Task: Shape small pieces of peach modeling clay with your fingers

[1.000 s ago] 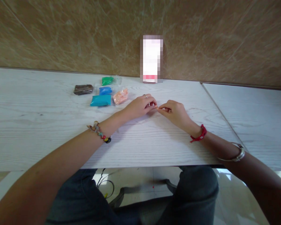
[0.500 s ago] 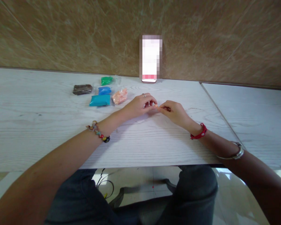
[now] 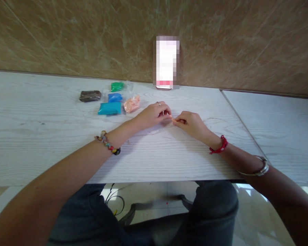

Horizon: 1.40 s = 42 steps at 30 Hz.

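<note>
A small piece of peach modelling clay (image 3: pixel 172 119) is pinched between the fingertips of both hands, just above the white table (image 3: pixel 154 153). My left hand (image 3: pixel 157 113), with a ring on one finger, grips it from the left with thumb and fingers. From the other side my right hand (image 3: pixel 190 122) holds the clay with fingers curled and thumb pressed in. The fingers hide most of the piece. Close by my left wrist lies a clear packet of the same peach clay (image 3: pixel 132 104).
Beyond the left forearm lie packets of teal clay (image 3: pixel 109 108), blue clay (image 3: pixel 114 97), green clay (image 3: pixel 117 86) and brown clay (image 3: pixel 90 96). A phone (image 3: pixel 166 63) with a blurred screen leans against the marbled wall (image 3: pixel 66 41). A seam crosses the table at the right.
The hands have shifted very slightly, the right one a little lower, and the clay between them sits a touch lower. The packets and phone rest in place as the view tilts slightly.
</note>
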Each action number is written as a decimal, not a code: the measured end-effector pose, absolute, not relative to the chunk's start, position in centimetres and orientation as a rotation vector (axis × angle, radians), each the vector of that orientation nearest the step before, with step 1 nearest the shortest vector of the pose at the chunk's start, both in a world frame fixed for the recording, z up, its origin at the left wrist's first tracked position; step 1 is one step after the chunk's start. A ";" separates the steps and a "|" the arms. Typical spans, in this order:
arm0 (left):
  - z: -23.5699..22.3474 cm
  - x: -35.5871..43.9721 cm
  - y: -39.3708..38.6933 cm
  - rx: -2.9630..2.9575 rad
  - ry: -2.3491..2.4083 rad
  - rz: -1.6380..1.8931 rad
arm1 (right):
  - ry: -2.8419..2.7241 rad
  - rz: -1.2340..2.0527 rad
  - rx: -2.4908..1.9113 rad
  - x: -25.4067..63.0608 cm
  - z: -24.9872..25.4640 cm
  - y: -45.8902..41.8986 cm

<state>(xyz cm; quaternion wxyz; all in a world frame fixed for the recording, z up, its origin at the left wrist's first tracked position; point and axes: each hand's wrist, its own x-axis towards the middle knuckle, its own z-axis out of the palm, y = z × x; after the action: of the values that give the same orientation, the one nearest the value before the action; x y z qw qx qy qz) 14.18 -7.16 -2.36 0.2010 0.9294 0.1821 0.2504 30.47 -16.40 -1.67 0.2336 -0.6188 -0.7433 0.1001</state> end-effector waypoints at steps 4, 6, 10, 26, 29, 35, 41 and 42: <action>-2.2 14.1 -7.1 2.606 0.509 0.676 | -2.036 0.273 -1.735 30.6 -1.8 -16.4; -2.2 14.1 -7.1 2.596 0.523 0.678 | -2.017 0.233 -1.713 30.7 -2.0 -16.4; -2.1 14.2 -7.2 2.576 0.571 0.694 | -1.991 0.129 -1.612 30.8 -2.3 -16.4; -2.2 14.0 -7.8 2.581 0.438 0.548 | -1.889 0.282 -1.658 30.3 -1.8 -16.5; -2.2 14.0 -7.8 2.581 0.441 0.562 | -1.864 0.334 -1.692 30.2 -1.7 -16.4; -2.5 14.1 -7.4 2.606 0.442 0.592 | -1.948 0.322 -1.642 30.4 -2.0 -16.2; -2.3 14.0 -7.7 2.634 0.450 0.606 | -1.989 0.274 -1.585 30.5 -2.3 -16.0; -2.3 14.0 -7.7 2.638 0.454 0.606 | -1.982 0.276 -1.589 30.5 -2.3 -16.0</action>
<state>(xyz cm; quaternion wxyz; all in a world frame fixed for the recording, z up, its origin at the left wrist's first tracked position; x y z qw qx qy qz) 14.04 -7.75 -2.31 0.1974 0.9422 0.1623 0.2165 30.49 -15.96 -2.29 0.2887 -0.5954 -0.7426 0.1033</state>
